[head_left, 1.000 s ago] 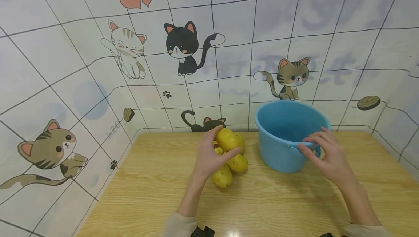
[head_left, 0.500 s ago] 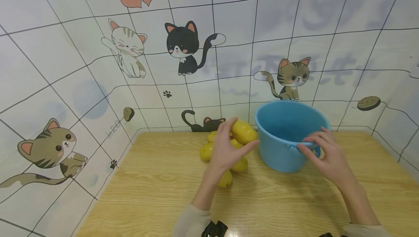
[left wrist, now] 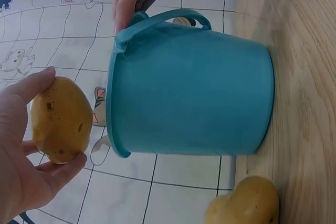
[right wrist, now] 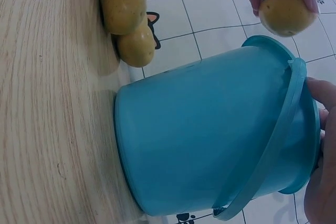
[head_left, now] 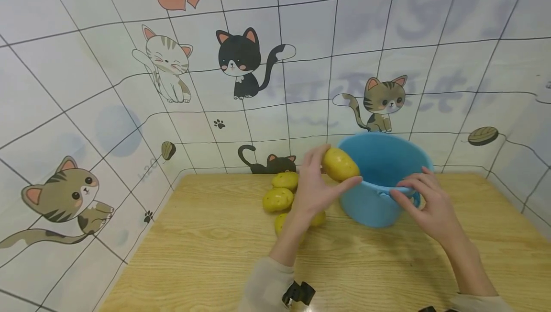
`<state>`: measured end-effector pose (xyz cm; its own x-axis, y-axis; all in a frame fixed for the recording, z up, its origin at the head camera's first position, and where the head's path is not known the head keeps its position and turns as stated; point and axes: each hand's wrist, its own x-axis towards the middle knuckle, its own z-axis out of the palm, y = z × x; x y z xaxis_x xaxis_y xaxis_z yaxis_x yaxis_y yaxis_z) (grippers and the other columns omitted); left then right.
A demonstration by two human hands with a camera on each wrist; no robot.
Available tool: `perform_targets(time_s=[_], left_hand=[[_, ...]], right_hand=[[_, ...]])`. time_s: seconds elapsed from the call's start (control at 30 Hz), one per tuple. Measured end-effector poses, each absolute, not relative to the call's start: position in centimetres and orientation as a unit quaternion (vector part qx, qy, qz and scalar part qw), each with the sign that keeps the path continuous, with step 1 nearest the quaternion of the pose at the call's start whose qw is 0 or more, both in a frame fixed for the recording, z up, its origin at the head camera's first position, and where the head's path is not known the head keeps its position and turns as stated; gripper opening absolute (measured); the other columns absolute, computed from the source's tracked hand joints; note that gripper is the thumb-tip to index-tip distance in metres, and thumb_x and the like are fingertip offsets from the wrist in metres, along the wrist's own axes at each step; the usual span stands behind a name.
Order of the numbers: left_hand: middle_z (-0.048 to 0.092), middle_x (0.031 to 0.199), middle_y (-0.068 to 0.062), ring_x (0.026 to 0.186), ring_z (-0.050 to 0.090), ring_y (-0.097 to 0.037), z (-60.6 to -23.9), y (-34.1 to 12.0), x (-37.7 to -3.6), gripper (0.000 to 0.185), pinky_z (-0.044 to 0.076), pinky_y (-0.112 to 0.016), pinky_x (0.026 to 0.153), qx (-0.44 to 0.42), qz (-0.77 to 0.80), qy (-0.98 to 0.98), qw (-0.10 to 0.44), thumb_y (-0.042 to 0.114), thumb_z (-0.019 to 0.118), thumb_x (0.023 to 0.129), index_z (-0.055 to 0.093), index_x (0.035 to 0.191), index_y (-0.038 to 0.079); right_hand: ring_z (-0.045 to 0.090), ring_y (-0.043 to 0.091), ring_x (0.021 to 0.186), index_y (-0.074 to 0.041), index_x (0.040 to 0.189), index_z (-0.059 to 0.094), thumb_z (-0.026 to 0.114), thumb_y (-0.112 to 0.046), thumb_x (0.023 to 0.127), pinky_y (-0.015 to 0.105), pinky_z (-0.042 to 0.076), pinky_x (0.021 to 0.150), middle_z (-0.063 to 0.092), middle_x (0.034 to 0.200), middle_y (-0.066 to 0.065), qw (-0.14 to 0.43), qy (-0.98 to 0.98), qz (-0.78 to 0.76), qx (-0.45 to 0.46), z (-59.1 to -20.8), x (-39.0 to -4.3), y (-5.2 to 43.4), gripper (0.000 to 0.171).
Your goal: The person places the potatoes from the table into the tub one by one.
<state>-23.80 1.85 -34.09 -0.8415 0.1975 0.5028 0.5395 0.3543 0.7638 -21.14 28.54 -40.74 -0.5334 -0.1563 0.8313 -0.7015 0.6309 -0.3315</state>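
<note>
Two hands: left [head_left: 316,190] grasping potato [head_left: 340,163], hiding others; right [head_left: 426,202] grasping bucket handle [head_left: 402,191]

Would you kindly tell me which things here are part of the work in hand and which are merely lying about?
In hand:
- potato gripped by the left hand, at the bucket's rim
- blue bucket, its handle touched by the right hand
- potatoes on the table, beside the bucket

Lying about:
- wooden table
- cat-patterned tiled wall
</note>
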Motion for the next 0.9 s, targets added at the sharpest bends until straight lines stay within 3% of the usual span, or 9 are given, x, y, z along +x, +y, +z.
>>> perform_targets(time_s=[0.37,0.9], left_hand=[[0.043,0.143,-0.005,0.108,0.051,-0.013,-34.1,4.2,-24.3,0.088,0.052,-0.027,0.088,-0.261,-0.498,-0.809,0.174,0.042,0.086,0.079,0.041,0.151,0.018],[0.039,0.15,-0.005,0.124,0.049,-0.015,-35.3,6.2,-25.3,0.089,0.047,-0.026,0.099,-0.281,-0.502,-0.8,0.17,0.037,0.086,0.08,0.04,0.154,0.02]], right_hand=[[0.052,0.003,0.101,-0.009,0.09,0.07,0.071,-0.036,0.095,0.043,0.02,0.122,0.063,0.093,0.002,0.411,-0.802,0.338,0.272,-40.9,-21.2,28.5,0.028],[0.052,0.003,0.103,-0.008,0.091,0.07,0.071,-0.033,0.096,0.045,0.02,0.122,0.064,0.094,0.005,0.409,-0.801,0.34,0.277,-41.0,-21.2,28.5,0.026]])
